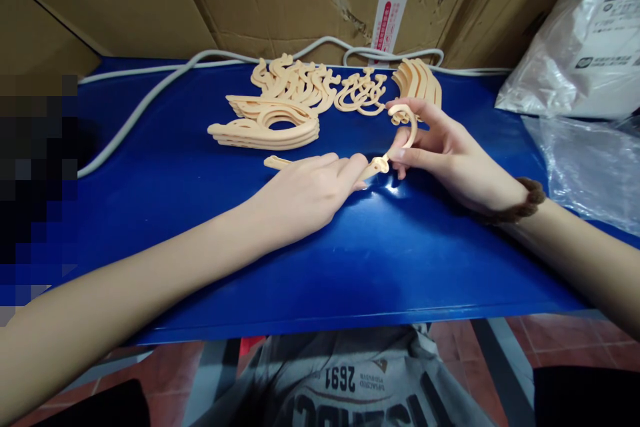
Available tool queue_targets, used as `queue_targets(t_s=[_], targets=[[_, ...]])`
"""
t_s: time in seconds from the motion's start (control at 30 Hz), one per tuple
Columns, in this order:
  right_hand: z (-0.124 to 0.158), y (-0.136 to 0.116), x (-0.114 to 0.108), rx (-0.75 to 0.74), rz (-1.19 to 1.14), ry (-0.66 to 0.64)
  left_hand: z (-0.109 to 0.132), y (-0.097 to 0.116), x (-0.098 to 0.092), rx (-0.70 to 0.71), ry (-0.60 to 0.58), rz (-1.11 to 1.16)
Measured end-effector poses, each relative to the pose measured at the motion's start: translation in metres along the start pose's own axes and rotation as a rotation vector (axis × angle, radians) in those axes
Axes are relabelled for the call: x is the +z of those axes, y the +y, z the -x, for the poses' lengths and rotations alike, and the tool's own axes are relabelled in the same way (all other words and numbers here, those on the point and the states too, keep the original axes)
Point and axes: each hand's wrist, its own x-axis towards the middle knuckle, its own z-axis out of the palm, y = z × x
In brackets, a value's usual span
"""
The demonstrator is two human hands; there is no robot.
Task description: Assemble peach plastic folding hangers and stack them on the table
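My right hand point(450, 147) pinches a cream plastic hanger hook point(413, 128) between thumb and fingers, its curve pointing up. Under my left hand point(315, 190) is a long cream hanger arm point(371, 171), gripped with the palm down and fingers closed. One end of the arm sticks out past the left side of that hand. The hook's lower end meets the arm's rounded end between my two hands; whether they are joined I cannot tell. Beyond the right fingers lie more hooks point(361, 95) in a loose heap.
Stacked hanger arms point(265, 137), wavy cream pieces point(300, 85) and curved pieces point(423, 80) lie along the back of the blue table point(350, 267). A white cable point(150, 103) runs behind them, before cardboard boxes point(300, 7). Clear plastic bags point(565, 60) are at right.
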Motion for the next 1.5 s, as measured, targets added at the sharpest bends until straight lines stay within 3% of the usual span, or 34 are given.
queue_targets(t_s=[0.2, 0.47, 0.77, 1.5], targets=[[-0.0001, -0.0027, -0.0003, -0.015, 0.077, 0.017, -0.0012, 0.0005, -0.0002, 0.007, -0.022, -0.018], [0.0003, 0.0025, -0.0078, -0.176, 0.349, -0.029, -0.0010, 0.0006, 0.0003, 0.087, -0.012, -0.105], [-0.0002, -0.0002, -0.0048, -0.211, 0.416, -0.052, -0.0010, -0.0009, 0.0028, 0.098, -0.026, -0.089], [0.0021, 0.0020, 0.0003, -0.060, 0.300, -0.066, -0.0005, -0.0018, 0.0037, 0.119, -0.013, -0.108]])
